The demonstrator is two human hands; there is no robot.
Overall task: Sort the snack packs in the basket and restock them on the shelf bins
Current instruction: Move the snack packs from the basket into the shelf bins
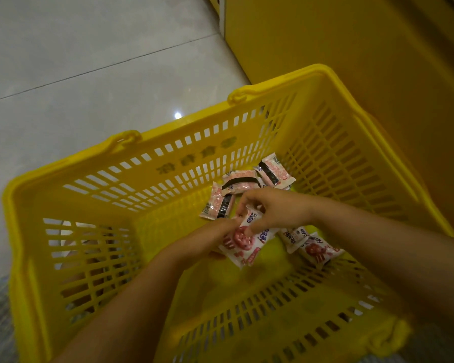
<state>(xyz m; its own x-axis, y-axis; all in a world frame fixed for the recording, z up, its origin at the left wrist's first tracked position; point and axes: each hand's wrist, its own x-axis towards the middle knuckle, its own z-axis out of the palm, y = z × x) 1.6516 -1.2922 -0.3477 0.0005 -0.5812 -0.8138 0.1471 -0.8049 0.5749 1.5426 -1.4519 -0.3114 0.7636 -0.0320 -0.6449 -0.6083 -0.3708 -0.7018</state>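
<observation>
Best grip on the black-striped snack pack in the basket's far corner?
Probably from straight above, pinching the far-corner pack across its narrow width. It lies roughly flat on the floor of the basket, with the walls close behind it and a neighbouring pack at its left end, so a side approach looks blocked.

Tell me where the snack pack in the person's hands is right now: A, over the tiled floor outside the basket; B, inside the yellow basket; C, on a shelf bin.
B: the left hand and right hand hold the snack pack low between the walls of the yellow basket, with other packs lying on its bottom.
</observation>
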